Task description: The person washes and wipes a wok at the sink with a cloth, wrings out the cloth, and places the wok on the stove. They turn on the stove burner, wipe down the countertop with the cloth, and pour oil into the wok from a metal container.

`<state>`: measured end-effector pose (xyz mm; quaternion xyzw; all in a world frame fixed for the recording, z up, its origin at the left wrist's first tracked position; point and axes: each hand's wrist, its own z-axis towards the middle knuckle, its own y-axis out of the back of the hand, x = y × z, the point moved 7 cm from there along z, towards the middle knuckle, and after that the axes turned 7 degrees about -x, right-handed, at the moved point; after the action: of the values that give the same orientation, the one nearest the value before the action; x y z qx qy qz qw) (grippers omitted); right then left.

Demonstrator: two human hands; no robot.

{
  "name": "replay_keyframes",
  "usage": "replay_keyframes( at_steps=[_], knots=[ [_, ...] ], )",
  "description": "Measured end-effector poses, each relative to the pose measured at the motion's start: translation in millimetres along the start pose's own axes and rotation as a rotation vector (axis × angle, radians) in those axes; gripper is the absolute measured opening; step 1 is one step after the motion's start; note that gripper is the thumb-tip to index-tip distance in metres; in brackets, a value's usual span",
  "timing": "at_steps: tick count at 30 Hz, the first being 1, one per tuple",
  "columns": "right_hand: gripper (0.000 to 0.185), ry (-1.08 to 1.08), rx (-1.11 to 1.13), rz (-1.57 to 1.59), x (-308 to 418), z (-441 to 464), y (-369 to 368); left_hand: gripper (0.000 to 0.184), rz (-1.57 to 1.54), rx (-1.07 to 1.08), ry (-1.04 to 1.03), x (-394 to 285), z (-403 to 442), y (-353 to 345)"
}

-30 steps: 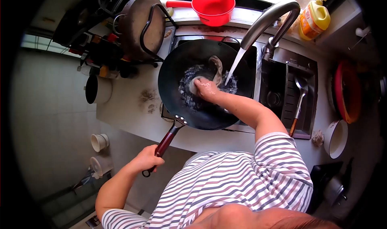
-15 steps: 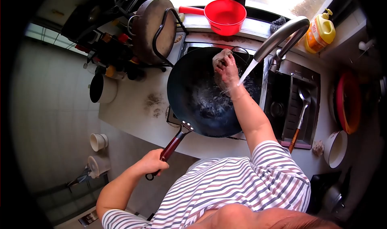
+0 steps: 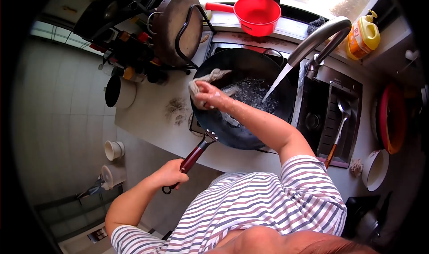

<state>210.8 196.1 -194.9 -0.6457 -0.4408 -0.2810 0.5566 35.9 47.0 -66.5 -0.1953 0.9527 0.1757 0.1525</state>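
Observation:
My left hand point(image 3: 173, 173) is wrapped round the dark red handle point(image 3: 193, 159) of a large black wok point(image 3: 243, 140). At the wok's left inner wall, my right hand point(image 3: 211, 96) grips a wet, greyish-beige cloth point(image 3: 216, 75), which trails along the side. Water point(image 3: 279, 82) streams from the curved metal faucet point(image 3: 319, 37) into the wok and churns in a pool at its bottom, beside my right forearm. Parts of the cloth under my fingers are hidden.
Behind the wok, a red plastic ladle point(image 3: 257, 14) lies on the windowsill. A sink point(image 3: 344, 124) with a metal spatula point(image 3: 342, 120) is at right, near a yellow soap bottle point(image 3: 364, 37). Left stand a round board point(image 3: 178, 30) in a rack and a pot point(image 3: 120, 92).
My right hand has swept the cloth from the wok's far right side to its left wall. My left hand keeps its hold on the handle. The whole view has shifted slightly.

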Motion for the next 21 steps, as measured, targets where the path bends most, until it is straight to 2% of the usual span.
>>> replay_keyframes(
  at_steps=[4,8,12,13,16,17,18,20,21],
  knots=[
    [0.063,-0.203,0.277,-0.133,-5.6,-82.1,-16.0,0.023,0.000,-0.006,0.005,1.2,-0.4,0.2],
    [0.058,-0.359,0.445,-0.377,-19.6,-154.4,24.5,0.021,0.002,-0.007,0.012,3.8,2.0,2.3],
    [0.049,-0.205,0.563,-1.121,-12.0,-188.9,102.8,0.022,-0.009,-0.030,0.042,3.9,4.1,3.1],
    [0.043,-0.254,0.538,-1.274,-3.4,-191.4,122.9,0.022,-0.005,-0.012,0.042,4.3,4.1,1.0],
    [0.032,-0.124,0.440,-1.810,21.2,-164.8,178.5,0.023,-0.023,-0.053,0.045,3.2,6.1,5.0],
    [0.021,-0.132,0.373,-1.974,29.9,-151.6,191.3,0.023,-0.028,-0.050,0.039,3.3,7.3,4.9],
    [0.015,0.039,0.244,-2.057,22.0,-130.6,216.5,0.023,-0.032,-0.049,0.036,4.0,8.0,5.1],
    [0.016,0.403,0.103,-2.167,43.5,-97.7,220.3,0.023,-0.035,-0.046,0.036,7.1,9.0,5.0],
    [0.016,0.492,0.008,-2.122,44.8,-75.7,231.6,0.023,-0.042,-0.043,0.025,7.6,10.8,4.8]
  ],
)
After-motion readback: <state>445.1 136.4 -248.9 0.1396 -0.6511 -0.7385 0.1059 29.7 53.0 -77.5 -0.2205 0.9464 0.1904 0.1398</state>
